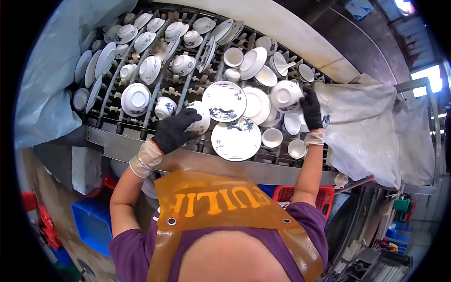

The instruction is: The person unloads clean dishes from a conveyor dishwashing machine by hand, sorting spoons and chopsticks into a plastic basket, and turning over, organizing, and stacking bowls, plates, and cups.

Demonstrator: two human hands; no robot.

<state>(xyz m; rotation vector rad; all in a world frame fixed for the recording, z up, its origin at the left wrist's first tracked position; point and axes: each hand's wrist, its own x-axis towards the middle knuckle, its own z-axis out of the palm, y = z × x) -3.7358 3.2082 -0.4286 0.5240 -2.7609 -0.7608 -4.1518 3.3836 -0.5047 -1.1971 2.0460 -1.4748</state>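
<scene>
My left hand (174, 131), in a black glove over a pale one, closes its fingers on the edge of a patterned white bowl (202, 120) at the front of the rack. My right hand (311, 110), gloved alike, grips an upturned white bowl (285, 95) by its right side, above other dishes. Between my hands lie two blue-patterned plates, an upper plate (224, 99) and a lower plate (236, 141). A plain white plate (256, 105) is partly covered beside them. Two small cups, a left cup (272, 138) and a right cup (296, 149), sit near the front edge.
Bowls and plates stand in the slotted rack (112, 105) on the left, divided by metal rods. Farther back on the right, a white spoon (286, 67) rests in a dish. Plastic sheeting (359, 127) hangs at the right. A blue crate (91, 225) stands on the floor.
</scene>
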